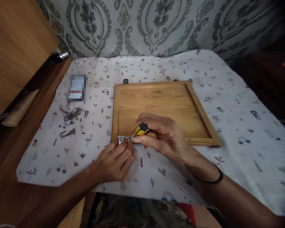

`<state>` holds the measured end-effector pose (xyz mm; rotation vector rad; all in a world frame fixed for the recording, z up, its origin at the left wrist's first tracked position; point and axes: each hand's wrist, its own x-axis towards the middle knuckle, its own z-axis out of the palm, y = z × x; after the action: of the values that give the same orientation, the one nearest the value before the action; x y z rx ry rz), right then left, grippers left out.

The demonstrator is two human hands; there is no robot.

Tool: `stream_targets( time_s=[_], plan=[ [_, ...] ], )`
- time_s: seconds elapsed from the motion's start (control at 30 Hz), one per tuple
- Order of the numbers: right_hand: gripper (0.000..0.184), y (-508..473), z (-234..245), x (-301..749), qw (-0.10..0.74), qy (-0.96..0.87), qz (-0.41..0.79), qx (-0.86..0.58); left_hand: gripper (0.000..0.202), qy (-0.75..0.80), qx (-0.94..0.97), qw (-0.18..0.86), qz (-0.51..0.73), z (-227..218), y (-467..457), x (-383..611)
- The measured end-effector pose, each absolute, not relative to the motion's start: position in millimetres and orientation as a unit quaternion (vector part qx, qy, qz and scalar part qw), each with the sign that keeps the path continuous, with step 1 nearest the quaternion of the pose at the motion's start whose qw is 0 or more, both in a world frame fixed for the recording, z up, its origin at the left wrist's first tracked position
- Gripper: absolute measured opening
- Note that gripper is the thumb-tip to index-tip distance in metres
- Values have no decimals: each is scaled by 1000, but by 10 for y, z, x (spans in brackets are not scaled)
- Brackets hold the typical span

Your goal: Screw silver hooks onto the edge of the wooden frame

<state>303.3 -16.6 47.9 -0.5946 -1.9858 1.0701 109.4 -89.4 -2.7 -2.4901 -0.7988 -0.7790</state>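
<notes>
The right hand (167, 136) pinches a screwdriver (142, 128), butt upward, slanting down-left to a hinge (121, 137) at the near-left corner of a board (154, 104) lying lengthwise left-to-right; the left hand (115, 161), fingers bunched, holds the hinge.

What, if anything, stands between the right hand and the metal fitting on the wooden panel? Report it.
Nothing visible: the right hand holds a yellow-and-black tool handle right beside the metal fitting. The left hand is at the fitting's near side, not in between.
</notes>
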Motion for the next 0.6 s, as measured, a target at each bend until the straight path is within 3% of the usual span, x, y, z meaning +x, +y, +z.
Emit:
stream_targets(
  time_s=[0.43,0.6],
  plan=[
    [35,-279,355,2868,493,-763,270,-319,26,-281,-893,220,-276,-16,-895,1089],
    [40,-249,391,2896,464,-752,341,-321,22,-280,-892,226,-274,-22,-894,1096]
  ],
)
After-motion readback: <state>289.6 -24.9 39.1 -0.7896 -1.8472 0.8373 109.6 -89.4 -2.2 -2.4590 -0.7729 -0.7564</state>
